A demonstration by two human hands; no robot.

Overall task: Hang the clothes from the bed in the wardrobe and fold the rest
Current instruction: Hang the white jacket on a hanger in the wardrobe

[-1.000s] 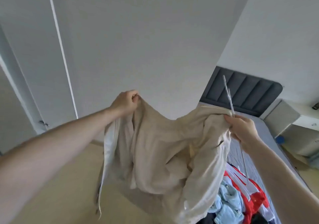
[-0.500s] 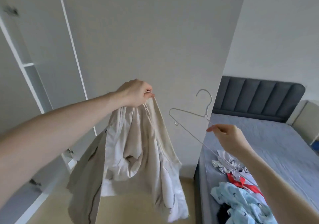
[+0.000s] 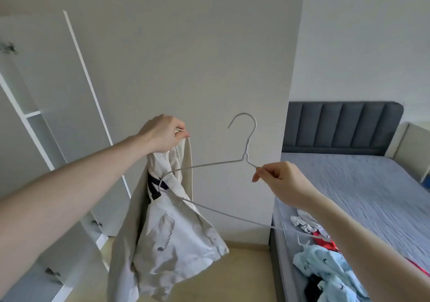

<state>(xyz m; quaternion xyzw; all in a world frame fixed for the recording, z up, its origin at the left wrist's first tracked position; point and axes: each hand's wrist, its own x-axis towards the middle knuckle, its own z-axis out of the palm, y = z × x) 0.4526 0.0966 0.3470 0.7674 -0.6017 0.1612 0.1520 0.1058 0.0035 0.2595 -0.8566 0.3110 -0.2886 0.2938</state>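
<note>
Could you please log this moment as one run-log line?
left hand: holds beige jacket up by collar | right hand: pinches wire hanger | hanger tip at jacket | clothes pile on bed

Grey quilted upholstered bed (image 3: 363, 192): carrying a crumpled pile of light-blue, red, white and black clothes (image 3: 323, 264), lying along its near edge.

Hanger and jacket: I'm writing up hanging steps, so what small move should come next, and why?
Probably slide the hanger's left end further into the jacket, toward a shoulder. The left hand grips the jacket by its top, the right hand pinches the hanger near its neck, and that end already overlaps the fabric.
</note>
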